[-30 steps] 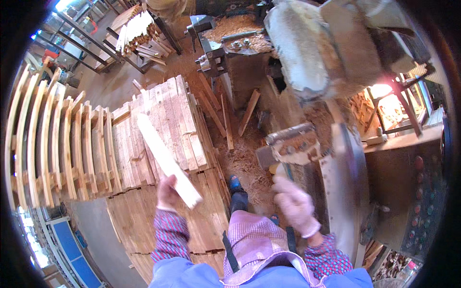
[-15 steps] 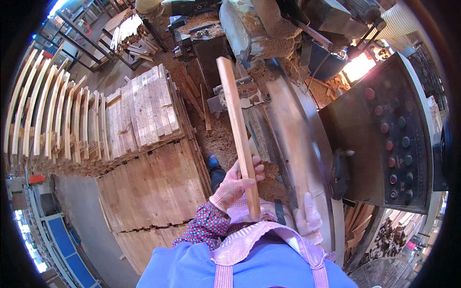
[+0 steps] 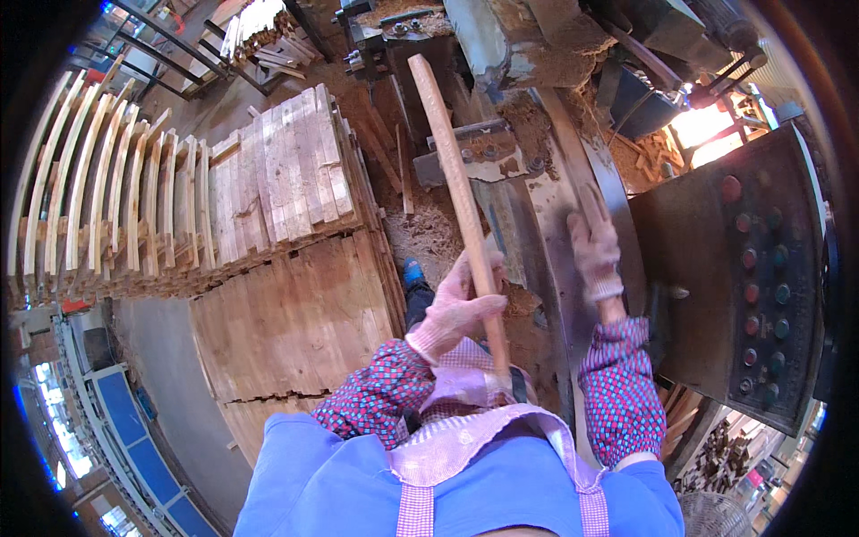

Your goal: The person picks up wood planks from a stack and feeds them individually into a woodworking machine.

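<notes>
My left hand [image 3: 461, 304], in a pale glove, is closed round a long wooden strip [image 3: 452, 170]. The strip slants upward and away to the left, its near end close to my apron. On the right, my gloved right hand [image 3: 596, 255] is over the metal machine bed [image 3: 559, 268], fingers stretched forward and slightly blurred. Just ahead of those fingers, another wooden strip [image 3: 565, 134] lies along the bed and runs under the machine's dusty housing [image 3: 537, 72]. Whether the fingertips touch that strip I cannot tell.
Stacked boards [image 3: 277, 179] stand at the left, beside a pile of spaced slats [image 3: 107, 188]. A dark control panel [image 3: 743, 277] with red and green buttons flanks the bed on the right. Sawdust [image 3: 429, 233] covers the floor between stack and machine.
My right hand has moved forward along the bed, and the blurred strip there has slid farther toward the housing. My left hand still holds its strip. The whole view has shifted slightly.
</notes>
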{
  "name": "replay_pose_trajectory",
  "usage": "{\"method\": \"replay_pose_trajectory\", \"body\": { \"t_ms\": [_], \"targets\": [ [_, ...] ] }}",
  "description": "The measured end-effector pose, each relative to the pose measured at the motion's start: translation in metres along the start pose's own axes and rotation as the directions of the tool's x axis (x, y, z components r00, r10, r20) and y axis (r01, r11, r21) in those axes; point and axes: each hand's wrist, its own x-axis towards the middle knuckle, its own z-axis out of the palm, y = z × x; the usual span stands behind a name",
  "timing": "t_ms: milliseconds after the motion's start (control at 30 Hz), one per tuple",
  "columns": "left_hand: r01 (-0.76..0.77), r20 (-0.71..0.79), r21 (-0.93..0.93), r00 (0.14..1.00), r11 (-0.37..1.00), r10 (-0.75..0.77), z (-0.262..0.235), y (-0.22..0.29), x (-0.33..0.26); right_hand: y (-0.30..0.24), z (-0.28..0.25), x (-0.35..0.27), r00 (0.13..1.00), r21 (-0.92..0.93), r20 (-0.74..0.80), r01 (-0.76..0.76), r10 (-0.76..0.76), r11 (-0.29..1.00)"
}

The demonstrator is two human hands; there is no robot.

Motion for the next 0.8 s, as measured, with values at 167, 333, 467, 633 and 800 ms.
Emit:
{"method": "replay_pose_trajectory", "body": {
  "t_ms": [167,333,467,633,800],
  "targets": [
    [-0.032,0.074,0.167,0.997,0.985,0.02,0.025,-0.006,0.011,-0.124,-0.005,-0.077,0.905,0.452,0.425,-0.247,0.036,0.857],
    [-0.334,0.242,0.871,0.93,0.36,0.277,-0.062,0.016,0.046,-0.102,-0.038,-0.191,0.955,-0.074,0.145,-0.252,0.26,0.965],
    [0.44,-0.263,0.837,0.844,-0.324,0.469,-0.247,0.034,0.126,-0.096,-0.053,-0.262,0.853,-0.363,0.117,-0.44,0.509,0.821],
    [0.788,-0.67,0.478,0.613,-0.389,0.419,-0.335,0.087,0.214,-0.053,-0.023,-0.228,0.918,-0.59,0.02,-0.309,0.396,0.746],
    [0.879,-0.701,0.337,0.473,-0.337,0.533,-0.386,0.078,0.269,-0.009,0.005,-0.063,0.957,-0.638,0.042,-0.195,0.287,0.745]
  ]
}}
